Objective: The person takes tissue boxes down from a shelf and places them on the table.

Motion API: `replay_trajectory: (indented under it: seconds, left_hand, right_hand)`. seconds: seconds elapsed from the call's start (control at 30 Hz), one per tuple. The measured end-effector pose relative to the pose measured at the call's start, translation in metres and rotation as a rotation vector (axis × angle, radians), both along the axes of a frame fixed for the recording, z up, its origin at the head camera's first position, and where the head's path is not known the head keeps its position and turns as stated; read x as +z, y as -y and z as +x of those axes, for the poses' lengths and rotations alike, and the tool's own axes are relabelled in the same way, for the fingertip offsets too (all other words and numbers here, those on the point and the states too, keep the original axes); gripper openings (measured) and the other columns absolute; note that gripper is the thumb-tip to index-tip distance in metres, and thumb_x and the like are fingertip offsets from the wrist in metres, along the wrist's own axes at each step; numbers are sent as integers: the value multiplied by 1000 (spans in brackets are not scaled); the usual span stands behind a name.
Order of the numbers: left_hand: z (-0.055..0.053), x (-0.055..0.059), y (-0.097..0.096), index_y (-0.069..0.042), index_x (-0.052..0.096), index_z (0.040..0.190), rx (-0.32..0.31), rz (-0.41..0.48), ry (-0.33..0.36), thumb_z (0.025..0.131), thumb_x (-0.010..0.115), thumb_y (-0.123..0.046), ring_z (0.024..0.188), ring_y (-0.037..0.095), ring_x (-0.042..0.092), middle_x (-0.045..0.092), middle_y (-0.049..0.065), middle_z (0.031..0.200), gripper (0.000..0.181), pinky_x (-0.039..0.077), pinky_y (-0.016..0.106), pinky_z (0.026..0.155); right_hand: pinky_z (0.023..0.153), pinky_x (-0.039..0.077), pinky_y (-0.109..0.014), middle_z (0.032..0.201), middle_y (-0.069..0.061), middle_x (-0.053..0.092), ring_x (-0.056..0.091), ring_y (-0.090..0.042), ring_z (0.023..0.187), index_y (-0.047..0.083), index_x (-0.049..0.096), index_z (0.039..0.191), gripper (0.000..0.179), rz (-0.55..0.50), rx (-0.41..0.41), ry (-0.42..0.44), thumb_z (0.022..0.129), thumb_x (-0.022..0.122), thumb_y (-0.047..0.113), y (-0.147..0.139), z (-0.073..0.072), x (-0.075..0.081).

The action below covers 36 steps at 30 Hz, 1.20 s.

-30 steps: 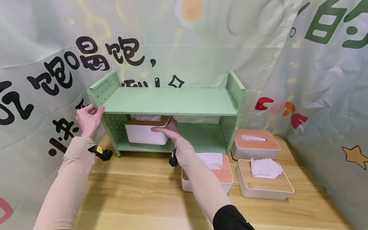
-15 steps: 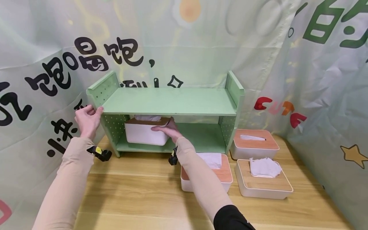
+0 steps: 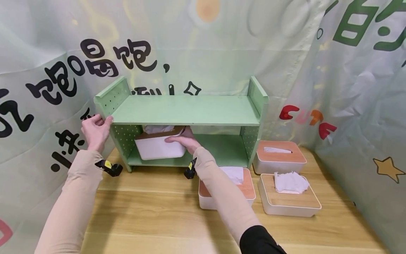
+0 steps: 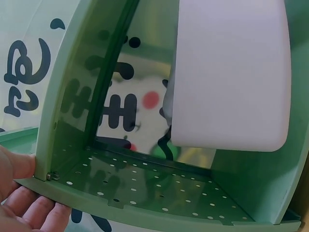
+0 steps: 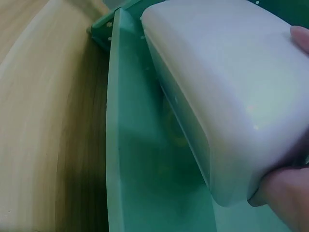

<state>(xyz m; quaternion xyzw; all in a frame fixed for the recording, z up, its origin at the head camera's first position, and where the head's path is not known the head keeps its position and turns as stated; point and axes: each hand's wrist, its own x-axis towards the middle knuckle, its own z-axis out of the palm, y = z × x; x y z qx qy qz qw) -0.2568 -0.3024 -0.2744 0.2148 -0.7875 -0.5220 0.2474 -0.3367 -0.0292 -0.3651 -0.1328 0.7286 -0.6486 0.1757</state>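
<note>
A white tissue box (image 3: 158, 148) with a brown lid and a tissue showing on top is inside the lower compartment of a green two-tier shelf (image 3: 187, 109), toward its left side. My right hand (image 3: 188, 140) grips the box at its right end, thumb across the front. In the right wrist view the box (image 5: 217, 72) is tilted over the lower board (image 5: 149, 169). At the shelf's left side panel, my left hand (image 3: 96, 133) holds the front edge. The left wrist view shows that hand (image 4: 29, 203) with thumb and fingers on either side of the panel edge.
Three more tissue boxes stand on the wooden table (image 3: 149, 215): one partly behind my right forearm (image 3: 247, 187), a light-lidded one (image 3: 266, 201) farther right, and one beside the shelf (image 3: 279, 165). A printed cloth (image 3: 222, 63) hangs behind and at both sides.
The held tissue box has tipped slightly, its right end now higher than its left. My left hand stays on the shelf's side panel. The head view has shifted a little.
</note>
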Motion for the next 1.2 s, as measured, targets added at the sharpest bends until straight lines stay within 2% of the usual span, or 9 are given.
replay_trajectory:
  seconds: [0.13, 0.37, 0.5, 0.67, 0.9, 1.0, 1.13, 1.2]
  left_hand:
    - [0, 0, 0, -17, 54, 143, 0, 17, -1, 97, 66, -29, 74, -14, 55, 59, 14, 141, 49, 55, 22, 102]
    - [1, 1, 1, -17, 54, 143, 4, 10, 9, 97, 66, -29, 75, -13, 55, 60, 14, 141, 49, 55, 23, 103]
    - [0, 1, 1, -16, 56, 141, 6, -1, -10, 97, 66, -28, 72, -15, 55, 61, 14, 138, 47, 56, 16, 96]
    - [0, -1, 1, -14, 61, 137, 11, -3, -34, 96, 67, -26, 69, -17, 55, 63, 13, 133, 44, 52, 7, 83]
    - [1, -3, 1, -16, 59, 139, 9, -14, -16, 96, 66, -28, 72, -16, 54, 62, 13, 136, 45, 56, 15, 95]
    - [1, -2, 1, -16, 59, 139, 8, -19, -17, 96, 66, -28, 71, -16, 55, 62, 14, 136, 45, 56, 14, 93]
    - [0, -1, 0, -15, 60, 138, 10, -14, -21, 96, 67, -28, 69, -16, 55, 63, 14, 135, 44, 55, 9, 84]
    - [0, 0, 0, -15, 60, 138, 10, -15, -22, 96, 67, -27, 70, -16, 55, 63, 14, 135, 44, 55, 9, 84]
  right_hand:
    - [121, 37, -38, 134, -6, 61, 57, -18, 114, 11, 47, 140, 70, 41, 12, 29, 81, 81, 26, -1, 2, 1]
    - [114, 46, -36, 147, -8, 49, 53, -23, 123, 15, 32, 149, 97, -30, -113, -150, 71, 90, 17, -1, 4, -1]
    - [115, 44, -34, 150, -9, 44, 50, -23, 127, 15, 29, 150, 103, -58, -142, -189, 68, 91, 14, -1, 6, -1]
    - [117, 43, -34, 150, -9, 45, 49, -22, 129, 13, 31, 150, 103, -75, -158, -196, 67, 91, 13, -1, 10, 1]
    - [103, 53, -32, 137, -10, 55, 58, -22, 115, 13, 34, 146, 100, -74, -169, -167, 65, 92, 12, -5, 20, 1]
    - [107, 51, -34, 143, -12, 52, 57, -24, 120, 13, 29, 152, 108, -59, -185, -144, 65, 92, 14, -6, 24, 2]
    - [116, 44, -36, 155, -13, 42, 49, -26, 132, 11, 18, 158, 120, -40, -205, -140, 64, 93, 16, -6, 32, 7]
    - [119, 41, -37, 158, -14, 37, 45, -27, 137, 10, 16, 159, 123, -36, -212, -149, 64, 94, 16, -7, 36, 9]
